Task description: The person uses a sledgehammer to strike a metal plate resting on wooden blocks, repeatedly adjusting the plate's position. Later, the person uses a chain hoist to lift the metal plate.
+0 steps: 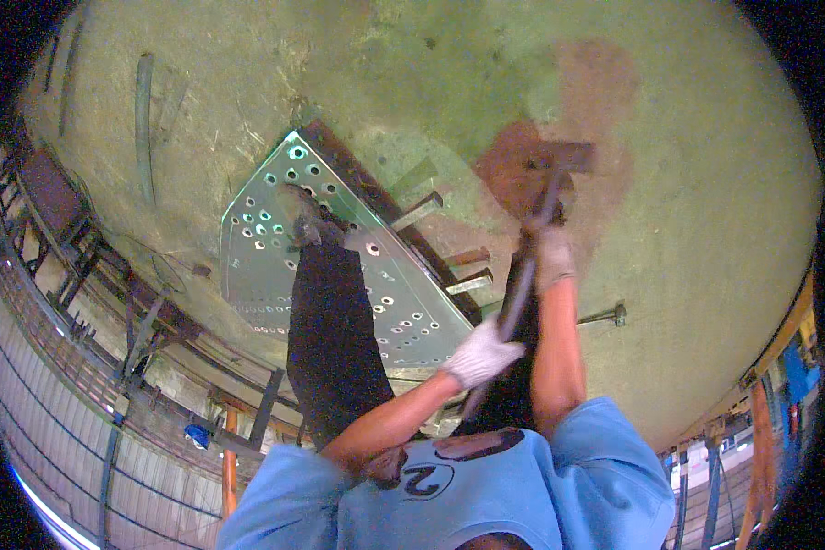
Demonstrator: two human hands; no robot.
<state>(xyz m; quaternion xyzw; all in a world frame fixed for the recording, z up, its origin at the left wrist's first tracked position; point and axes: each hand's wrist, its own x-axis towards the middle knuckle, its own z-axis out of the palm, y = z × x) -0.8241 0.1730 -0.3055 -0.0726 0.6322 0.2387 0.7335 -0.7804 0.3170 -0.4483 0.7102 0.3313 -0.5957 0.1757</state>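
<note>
Both my gloved hands grip the long dark handle of a sledgehammer point(521, 284). My left hand point(481, 353) holds it low, near my body. Higher up the shaft, closer to the rusty hammer head point(570, 156), is my right hand point(552, 257). The head hovers over a brown stain on the green floor point(706, 183). Left of the hammer, a shiny perforated steel plate point(257, 266) lies tilted on a rusty bar point(367, 179). My shoe point(307, 220) and black trouser leg rest on the plate.
Several metal pins point(419, 211) stick out by the plate's right edge, and another bolt point(603, 316) lies right of my arm. Dark steel frames point(73, 229) and a fence stand at the left. Orange posts point(761, 440) rise at the lower right.
</note>
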